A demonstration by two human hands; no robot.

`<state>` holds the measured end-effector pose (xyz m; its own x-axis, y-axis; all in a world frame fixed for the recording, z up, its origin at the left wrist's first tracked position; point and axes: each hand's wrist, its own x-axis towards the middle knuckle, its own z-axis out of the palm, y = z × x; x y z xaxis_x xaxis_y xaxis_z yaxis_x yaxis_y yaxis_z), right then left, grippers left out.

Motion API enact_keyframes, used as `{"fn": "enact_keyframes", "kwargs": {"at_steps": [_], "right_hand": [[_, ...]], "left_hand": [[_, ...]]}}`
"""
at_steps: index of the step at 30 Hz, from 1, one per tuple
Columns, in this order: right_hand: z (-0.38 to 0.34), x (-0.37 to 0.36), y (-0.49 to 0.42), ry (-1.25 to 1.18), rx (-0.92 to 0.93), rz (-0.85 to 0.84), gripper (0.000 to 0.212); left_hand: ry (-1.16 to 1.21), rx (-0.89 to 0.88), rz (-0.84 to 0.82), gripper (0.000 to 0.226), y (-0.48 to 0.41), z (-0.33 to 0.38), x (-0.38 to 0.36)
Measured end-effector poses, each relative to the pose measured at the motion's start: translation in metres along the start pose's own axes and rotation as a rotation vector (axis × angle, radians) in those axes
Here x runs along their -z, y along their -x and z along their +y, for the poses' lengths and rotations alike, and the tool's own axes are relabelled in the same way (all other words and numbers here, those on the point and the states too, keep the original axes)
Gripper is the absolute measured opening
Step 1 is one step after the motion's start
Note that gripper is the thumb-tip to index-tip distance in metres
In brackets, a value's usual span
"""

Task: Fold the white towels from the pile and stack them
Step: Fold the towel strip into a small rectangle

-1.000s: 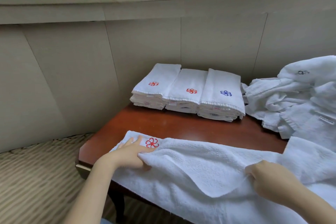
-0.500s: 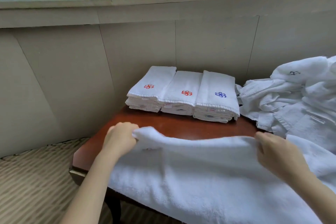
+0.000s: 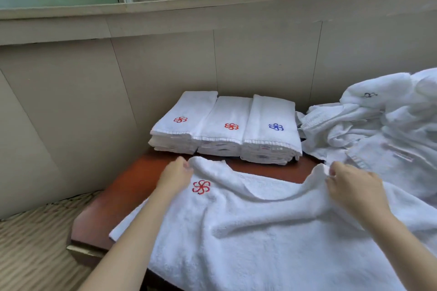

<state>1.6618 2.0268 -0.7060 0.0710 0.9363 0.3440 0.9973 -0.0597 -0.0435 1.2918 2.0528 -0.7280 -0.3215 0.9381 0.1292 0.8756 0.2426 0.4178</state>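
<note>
A white towel [image 3: 260,231] with a red flower mark lies spread over the front of the brown table [image 3: 132,186], its far edge lifted and sagging in the middle. My left hand [image 3: 176,176] pinches that edge at the left corner beside the red mark. My right hand [image 3: 352,186] pinches the same edge further right. Three stacks of folded white towels [image 3: 227,125] stand side by side at the back against the wall, two topped with red marks and one with blue. A loose pile of unfolded white towels [image 3: 383,125] fills the right side.
A beige panelled wall [image 3: 71,113] and a window sill rise directly behind the table. A striped woven surface [image 3: 30,243] lies lower at the left, beyond the table's left edge.
Both hands gripped the towel's near edge, lifted it and carried it away from me over the towel. The red mark now faces up beside my left hand.
</note>
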Motion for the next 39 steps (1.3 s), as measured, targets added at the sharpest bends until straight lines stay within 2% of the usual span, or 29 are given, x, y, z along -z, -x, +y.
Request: {"fn": "enact_keyframes", "kwargs": {"at_steps": [2,4,8,12,19,23,26,29,32,36,39], "right_hand": [[0.0,-0.005,0.004,0.012,0.026,-0.163,0.023],[-0.002,-0.008,0.009,0.026,0.041,-0.207,0.032],[-0.003,-0.008,0.016,0.029,0.076,-0.152,0.038],[0.002,-0.003,0.021,-0.037,0.085,-0.204,0.06],[0.018,0.007,0.041,-0.024,0.124,-0.163,0.07],[0.035,0.007,0.044,0.01,0.115,-0.228,0.068],[0.047,0.006,0.045,0.004,0.112,-0.257,0.048],[0.05,0.006,0.049,0.147,0.06,-0.253,0.051],[0.059,0.004,0.051,0.159,-0.038,-0.225,0.053],[0.07,0.006,0.05,-0.005,-0.153,-0.382,0.058],[0.075,0.012,0.048,-0.093,-0.22,-0.415,0.046]], "left_hand": [[-0.09,-0.12,-0.045,0.037,0.02,-0.007,-0.026],[-0.16,-0.157,-0.029,0.04,0.028,-0.015,-0.032],[-0.247,-0.073,-0.01,0.038,0.036,-0.026,-0.016],[-0.456,-0.041,0.006,0.043,0.049,-0.026,-0.004],[-0.707,0.201,-0.113,0.036,0.06,-0.023,0.018],[-0.75,0.32,-0.182,0.039,0.069,-0.033,0.032],[-0.775,0.39,-0.197,0.043,0.071,-0.04,0.045],[-0.761,0.44,-0.218,0.047,0.067,-0.03,0.051],[-0.677,0.31,-0.197,0.046,0.066,0.005,0.035],[-0.442,-0.112,-0.062,0.046,0.069,0.061,-0.01],[-0.215,-0.294,-0.106,0.052,0.074,0.092,-0.044]]}}
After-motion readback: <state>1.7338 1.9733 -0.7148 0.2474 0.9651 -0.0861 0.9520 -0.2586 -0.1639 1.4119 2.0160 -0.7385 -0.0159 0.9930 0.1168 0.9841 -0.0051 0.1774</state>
